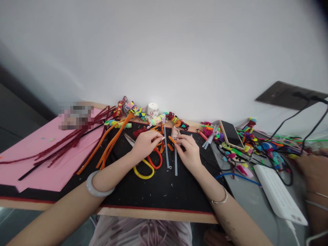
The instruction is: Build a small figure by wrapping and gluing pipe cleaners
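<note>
My right hand (189, 152) pinches a short piece of orange pipe cleaner (172, 139) over the black mat (164, 193). Just left of it is my left hand (146, 145), its thumb and forefinger pressed together; whatever lies between them is too small to make out. Two translucent glue sticks (176, 164) lie on the mat between and below the hands. Scissors (143, 173) with yellow and red handles rest under my left hand, their blades partly hidden. Small orange cut pieces (170, 147) lie between the hands. A pale fuzzy thing (175, 132) sits just behind my right fingertips.
Long orange pipe cleaners (112, 145) and dark red ones (74, 136) lie leftward, partly over pink sheet (51, 164). Colourful pipe-cleaner figures and a white roll (153, 110) line the wall. Rightward are a phone (232, 134), power strip (278, 193), cables and another person's hand (314, 171).
</note>
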### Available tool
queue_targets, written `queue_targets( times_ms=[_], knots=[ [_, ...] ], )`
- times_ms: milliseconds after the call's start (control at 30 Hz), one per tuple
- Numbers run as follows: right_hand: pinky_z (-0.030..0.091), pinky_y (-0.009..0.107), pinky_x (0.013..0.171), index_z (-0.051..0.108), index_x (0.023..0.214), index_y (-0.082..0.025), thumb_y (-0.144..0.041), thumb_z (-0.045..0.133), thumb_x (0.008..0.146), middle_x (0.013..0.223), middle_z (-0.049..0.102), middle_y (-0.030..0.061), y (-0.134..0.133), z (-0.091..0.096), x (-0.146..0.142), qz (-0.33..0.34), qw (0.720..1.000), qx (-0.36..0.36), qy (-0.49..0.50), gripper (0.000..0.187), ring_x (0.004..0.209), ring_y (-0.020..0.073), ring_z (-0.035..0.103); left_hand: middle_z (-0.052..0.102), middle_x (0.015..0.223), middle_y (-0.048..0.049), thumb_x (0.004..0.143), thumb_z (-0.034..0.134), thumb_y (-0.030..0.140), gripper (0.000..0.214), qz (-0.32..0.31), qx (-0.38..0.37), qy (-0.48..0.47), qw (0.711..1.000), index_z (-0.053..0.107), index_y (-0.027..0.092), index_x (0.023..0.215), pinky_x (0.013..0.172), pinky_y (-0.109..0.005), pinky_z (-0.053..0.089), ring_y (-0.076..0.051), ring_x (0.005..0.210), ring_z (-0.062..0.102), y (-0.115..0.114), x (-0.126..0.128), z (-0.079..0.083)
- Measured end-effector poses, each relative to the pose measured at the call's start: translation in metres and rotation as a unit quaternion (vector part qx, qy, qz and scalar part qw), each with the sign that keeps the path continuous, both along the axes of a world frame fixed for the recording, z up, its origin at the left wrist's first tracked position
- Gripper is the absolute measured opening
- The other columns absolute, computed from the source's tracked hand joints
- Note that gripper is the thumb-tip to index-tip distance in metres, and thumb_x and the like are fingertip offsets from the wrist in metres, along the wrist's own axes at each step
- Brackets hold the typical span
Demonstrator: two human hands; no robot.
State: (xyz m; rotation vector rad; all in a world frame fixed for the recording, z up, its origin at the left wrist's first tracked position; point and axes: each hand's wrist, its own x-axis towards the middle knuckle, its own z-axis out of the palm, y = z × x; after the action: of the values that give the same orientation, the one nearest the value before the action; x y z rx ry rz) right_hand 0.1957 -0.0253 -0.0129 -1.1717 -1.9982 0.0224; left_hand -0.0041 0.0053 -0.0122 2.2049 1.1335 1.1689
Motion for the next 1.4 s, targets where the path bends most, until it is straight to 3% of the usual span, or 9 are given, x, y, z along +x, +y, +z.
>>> queue_targets(
  times_ms=[133,300,567,867,1233,1400],
  knots=[
    [0.047,0.038,0.085,0.062,0.082,-0.021,-0.020,0.055,0.083,0.098,0.063,0.0075,-0.0005,0.0000,-0.0009,0.001,1.000,-0.004,-0.003,0.007,0.095,0.0205,0.057,0.050,0.057,0.0028,0.084,0.052,0.026,0.027,0.059,0.009,0.003,0.998,0.050,0.016,0.059,0.058,-0.023,0.035,-0.010,0.055,0.045,0.0020,-0.0024,0.0005],
    [0.047,0.039,0.083,0.062,0.079,-0.021,-0.021,0.057,0.082,0.097,0.063,0.0076,-0.0007,0.0008,-0.0015,0.007,1.000,-0.005,-0.004,0.006,0.094,0.0211,0.057,0.041,0.052,0.0041,0.085,0.051,0.031,0.036,0.080,0.006,0.009,0.997,0.042,0.016,0.053,0.055,-0.023,0.032,-0.010,0.052,0.040,0.0030,-0.0042,0.0001],
    [0.046,0.039,0.085,0.063,0.082,-0.020,-0.020,0.049,0.086,0.099,0.062,0.0085,-0.0024,0.0044,-0.0024,0.041,0.998,-0.030,-0.021,0.014,0.097,0.0212,0.054,0.059,0.076,-0.0018,0.088,0.045,0.024,0.019,0.036,-0.001,0.013,0.999,0.058,0.016,0.077,0.071,-0.026,0.040,-0.014,0.074,0.054,0.0066,-0.0054,-0.0006],
    [0.047,0.039,0.082,0.062,0.081,-0.020,-0.017,0.045,0.085,0.098,0.063,0.0086,-0.0038,0.0069,-0.0019,0.032,0.999,-0.016,-0.007,0.018,0.093,0.0216,0.056,0.053,0.065,0.0011,0.081,0.057,0.033,0.027,-0.006,-0.005,0.054,0.999,0.052,0.016,0.061,0.060,-0.024,0.036,-0.012,0.062,0.050,0.0041,-0.0027,-0.0030],
    [0.046,0.039,0.083,0.062,0.079,-0.019,-0.016,0.044,0.086,0.098,0.063,0.0098,-0.0049,0.0077,-0.0022,0.028,0.999,-0.017,-0.007,0.020,0.093,0.0211,0.056,0.044,0.054,0.0027,0.085,0.051,0.036,0.039,0.002,-0.017,0.092,0.996,0.045,0.016,0.052,0.055,-0.023,0.033,-0.011,0.053,0.042,0.0027,-0.0030,0.0002],
    [0.047,0.039,0.082,0.061,0.077,-0.020,-0.016,0.043,0.086,0.097,0.063,0.0088,-0.0049,0.0080,-0.0022,0.025,1.000,-0.015,-0.004,0.020,0.093,0.0213,0.056,0.060,0.070,-0.0021,0.087,0.047,0.028,0.026,-0.008,0.006,0.045,0.999,0.060,0.016,0.069,0.066,-0.025,0.041,-0.014,0.068,0.055,0.0027,-0.0019,-0.0007]
  ],
)
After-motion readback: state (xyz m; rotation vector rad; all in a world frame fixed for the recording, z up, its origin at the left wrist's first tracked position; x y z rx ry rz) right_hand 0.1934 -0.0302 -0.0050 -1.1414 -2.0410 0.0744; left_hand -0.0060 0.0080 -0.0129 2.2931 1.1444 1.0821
